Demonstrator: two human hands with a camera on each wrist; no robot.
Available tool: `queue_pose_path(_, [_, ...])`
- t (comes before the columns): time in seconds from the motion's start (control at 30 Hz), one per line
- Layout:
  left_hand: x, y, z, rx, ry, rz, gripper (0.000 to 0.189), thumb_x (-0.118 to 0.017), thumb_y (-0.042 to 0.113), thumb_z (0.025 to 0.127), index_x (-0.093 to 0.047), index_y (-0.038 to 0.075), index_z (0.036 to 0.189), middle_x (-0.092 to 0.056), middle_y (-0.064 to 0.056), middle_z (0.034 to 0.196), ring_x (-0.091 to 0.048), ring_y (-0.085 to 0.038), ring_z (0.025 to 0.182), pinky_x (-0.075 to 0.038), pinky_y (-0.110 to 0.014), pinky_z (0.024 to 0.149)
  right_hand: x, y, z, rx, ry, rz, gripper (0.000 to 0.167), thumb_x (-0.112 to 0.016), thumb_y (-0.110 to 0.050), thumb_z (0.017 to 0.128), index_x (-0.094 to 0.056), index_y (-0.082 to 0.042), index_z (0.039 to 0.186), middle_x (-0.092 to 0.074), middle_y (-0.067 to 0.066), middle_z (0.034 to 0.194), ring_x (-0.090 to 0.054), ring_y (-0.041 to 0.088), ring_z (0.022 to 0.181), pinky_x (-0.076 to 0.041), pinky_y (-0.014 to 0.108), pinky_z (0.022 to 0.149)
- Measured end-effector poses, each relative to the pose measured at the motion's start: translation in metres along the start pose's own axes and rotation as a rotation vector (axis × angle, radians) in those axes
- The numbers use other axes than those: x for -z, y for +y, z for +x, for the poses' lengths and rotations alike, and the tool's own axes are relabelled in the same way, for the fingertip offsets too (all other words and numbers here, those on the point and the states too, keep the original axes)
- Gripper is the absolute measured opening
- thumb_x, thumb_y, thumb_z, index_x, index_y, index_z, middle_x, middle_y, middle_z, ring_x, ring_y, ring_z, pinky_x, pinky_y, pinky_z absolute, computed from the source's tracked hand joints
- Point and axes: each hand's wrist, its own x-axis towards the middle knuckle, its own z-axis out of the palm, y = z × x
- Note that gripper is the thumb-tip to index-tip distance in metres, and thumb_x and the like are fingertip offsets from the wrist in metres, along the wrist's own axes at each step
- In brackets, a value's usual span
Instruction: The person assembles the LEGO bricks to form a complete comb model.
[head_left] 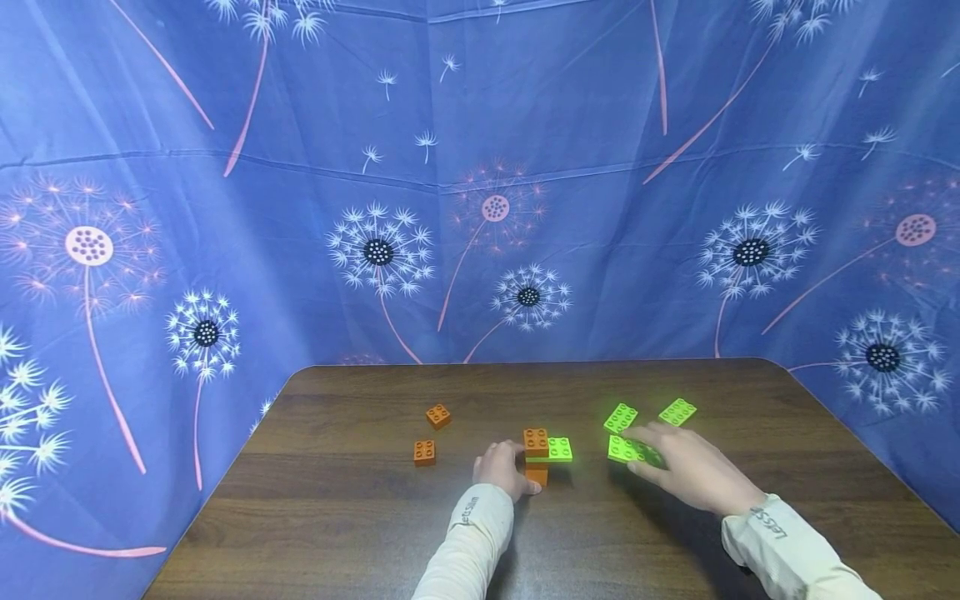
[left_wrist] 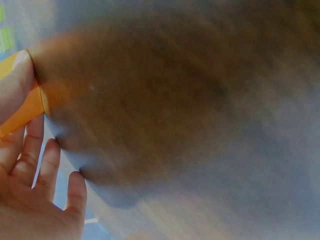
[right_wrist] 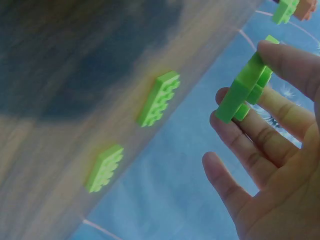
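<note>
Basically, everything turns on the short gap between two lime-green pieces. The held lime-green brick sits just right of a small stack, its long axis running roughly left to right, nearly in line with the stack's lime-green arm. That arm juts rightward between the upper orange brick and the lower orange brick, studs facing up; the two green pieces are apart.

The right hand is nearer the held brick, pinching it between thumb and fingers, with the little finger standing away. In the right wrist view it looks raised off the tabletop. The left hand grips the lower orange brick, thumb across one face, its outermost fingers spread clear.

Beyond the held brick lie a nearer spare lime brick and a farther spare lime brick. Two loose orange bricks rest left of the left hand.
</note>
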Motion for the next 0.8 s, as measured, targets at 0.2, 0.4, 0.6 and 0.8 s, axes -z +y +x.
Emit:
queue_pose_path(0.2, [0.0, 0.0, 0.001, 0.005, 0.0, 0.0, 0.059, -0.096, 0.016, 0.063, -0.074, 0.004, 0.115, -0.072, -0.011, 0.115, -0.064, -0.031, 0.11, -0.047, -0.047, 0.093, 0.005, -0.013, 0.01, 0.034, -0.007, -0.004, 0.042, -0.074, -0.027, 0.093, -0.068, -0.01, 0.13, -0.066, 0.021, 0.127, -0.058, 0.049, 0.122, -0.044, 0.065, 0.1])
queue_pose_path(0.4, [0.0, 0.0, 0.001, 0.01, -0.004, -0.001, 0.059, -0.096, 0.017, 0.063, -0.073, 0.004, 0.116, -0.072, -0.011, 0.116, -0.064, -0.031, 0.111, -0.047, -0.048, 0.095, 0.01, -0.026, 0.02, 0.069, -0.008, 0.002, 0.041, -0.073, -0.026, 0.093, -0.068, -0.011, 0.131, -0.067, 0.02, 0.127, -0.058, 0.048, 0.122, -0.046, 0.065, 0.099])
queue_pose_path(0.6, [0.0, -0.001, 0.001, 0.012, -0.01, -0.002, 0.061, -0.096, 0.017, 0.063, -0.073, 0.004, 0.117, -0.07, -0.014, 0.123, -0.062, -0.033, 0.116, -0.046, -0.05, 0.099, 0.011, -0.037, 0.031, 0.089, -0.021, 0.034, 0.042, -0.072, -0.029, 0.095, -0.067, -0.013, 0.133, -0.066, 0.017, 0.13, -0.058, 0.045, 0.124, -0.045, 0.063, 0.101])
queue_pose_path(0.8, [0.0, 0.0, 0.001, 0.012, -0.013, 0.001, 0.06, -0.096, 0.017, 0.063, -0.073, 0.004, 0.117, -0.071, -0.012, 0.12, -0.063, -0.032, 0.114, -0.046, -0.049, 0.097, 0.011, -0.046, 0.039, 0.109, -0.034, 0.019, 0.043, -0.071, -0.032, 0.095, -0.067, -0.013, 0.133, -0.066, 0.019, 0.13, -0.059, 0.045, 0.121, -0.046, 0.064, 0.099])
